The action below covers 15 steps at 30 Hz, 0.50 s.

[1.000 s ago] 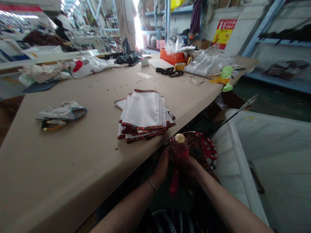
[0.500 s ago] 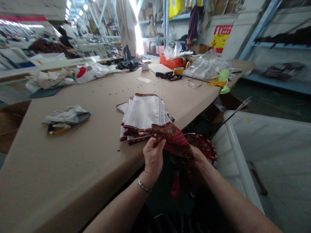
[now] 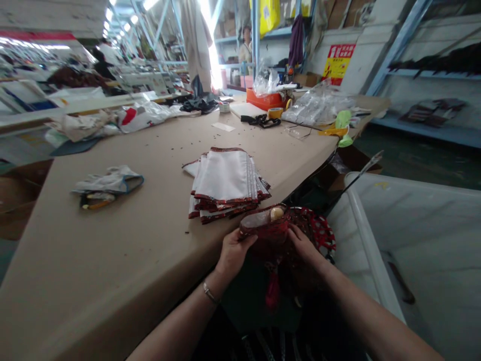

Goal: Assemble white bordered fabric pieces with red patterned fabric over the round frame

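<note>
Red patterned pouch (image 3: 263,226), its mouth open on a pale round knob (image 3: 276,214), held below the table edge. Left hand (image 3: 235,254) and right hand (image 3: 304,245) grasp it from either side, fingers partly curled. White-lined stack (image 3: 225,183) lies at 11 o'clock on the table (image 3: 112,250); red openwork disc (image 3: 319,230) at 2 o'clock.

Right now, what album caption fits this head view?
Left hand and right hand hold a red patterned fabric pouch near stacked white fabric pieces.
</note>
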Each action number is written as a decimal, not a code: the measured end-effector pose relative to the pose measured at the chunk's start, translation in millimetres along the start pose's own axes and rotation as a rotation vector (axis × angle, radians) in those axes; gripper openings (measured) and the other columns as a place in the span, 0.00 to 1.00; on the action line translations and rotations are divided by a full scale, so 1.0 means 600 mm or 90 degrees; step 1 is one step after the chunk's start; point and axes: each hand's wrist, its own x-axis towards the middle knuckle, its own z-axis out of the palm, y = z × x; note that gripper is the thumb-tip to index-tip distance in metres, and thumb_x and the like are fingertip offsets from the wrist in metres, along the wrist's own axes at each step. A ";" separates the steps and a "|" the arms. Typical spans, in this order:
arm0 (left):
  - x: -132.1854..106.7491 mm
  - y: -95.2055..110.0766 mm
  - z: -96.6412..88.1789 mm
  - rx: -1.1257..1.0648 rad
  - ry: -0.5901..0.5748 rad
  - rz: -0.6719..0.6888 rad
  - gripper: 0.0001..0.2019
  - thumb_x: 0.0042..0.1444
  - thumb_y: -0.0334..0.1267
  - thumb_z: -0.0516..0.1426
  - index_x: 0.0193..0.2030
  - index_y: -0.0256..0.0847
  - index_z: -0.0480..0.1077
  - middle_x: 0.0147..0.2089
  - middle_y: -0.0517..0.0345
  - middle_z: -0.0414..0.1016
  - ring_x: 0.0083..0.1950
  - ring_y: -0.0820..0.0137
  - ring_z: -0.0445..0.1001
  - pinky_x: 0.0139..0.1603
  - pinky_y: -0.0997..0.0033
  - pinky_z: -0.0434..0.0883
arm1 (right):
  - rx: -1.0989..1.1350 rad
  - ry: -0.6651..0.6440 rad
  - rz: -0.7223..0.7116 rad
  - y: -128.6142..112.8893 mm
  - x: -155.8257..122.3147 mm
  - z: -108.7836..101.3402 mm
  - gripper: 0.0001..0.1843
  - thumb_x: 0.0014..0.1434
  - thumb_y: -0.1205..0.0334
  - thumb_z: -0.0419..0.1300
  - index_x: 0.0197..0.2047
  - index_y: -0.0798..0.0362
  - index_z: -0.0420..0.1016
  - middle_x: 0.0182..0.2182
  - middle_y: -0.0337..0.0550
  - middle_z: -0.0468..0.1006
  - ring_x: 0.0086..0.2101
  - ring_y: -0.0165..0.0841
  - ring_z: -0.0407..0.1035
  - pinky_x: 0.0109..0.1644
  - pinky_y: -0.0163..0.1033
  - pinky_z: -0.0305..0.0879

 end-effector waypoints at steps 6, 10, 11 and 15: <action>-0.003 0.136 0.016 0.173 -0.121 0.209 0.05 0.49 0.36 0.63 0.33 0.38 0.78 0.33 0.57 0.79 0.36 0.68 0.76 0.42 0.67 0.74 | 0.073 -0.224 -0.198 -0.142 -0.020 0.026 0.25 0.50 0.50 0.66 0.50 0.51 0.74 0.46 0.43 0.79 0.43 0.37 0.74 0.52 0.44 0.67; 0.020 0.230 -0.003 0.234 -0.094 0.340 0.06 0.52 0.38 0.61 0.35 0.40 0.76 0.29 0.58 0.77 0.30 0.73 0.73 0.32 0.74 0.72 | 0.142 -0.094 -0.252 -0.260 -0.026 0.033 0.17 0.46 0.52 0.68 0.36 0.52 0.76 0.32 0.39 0.81 0.29 0.32 0.73 0.38 0.39 0.69; 0.027 0.244 -0.021 0.243 -0.052 0.361 0.07 0.53 0.39 0.61 0.37 0.40 0.76 0.30 0.57 0.77 0.30 0.73 0.73 0.32 0.75 0.71 | 0.156 -0.028 -0.277 -0.284 -0.031 0.025 0.16 0.47 0.52 0.67 0.37 0.51 0.75 0.32 0.39 0.80 0.27 0.31 0.72 0.35 0.38 0.69; 0.050 0.256 -0.119 0.398 0.140 0.379 0.08 0.52 0.38 0.60 0.37 0.37 0.75 0.33 0.54 0.78 0.33 0.71 0.74 0.37 0.70 0.72 | 0.031 0.143 -0.253 -0.287 -0.042 -0.044 0.19 0.52 0.48 0.60 0.44 0.48 0.74 0.36 0.52 0.80 0.20 0.31 0.68 0.24 0.40 0.63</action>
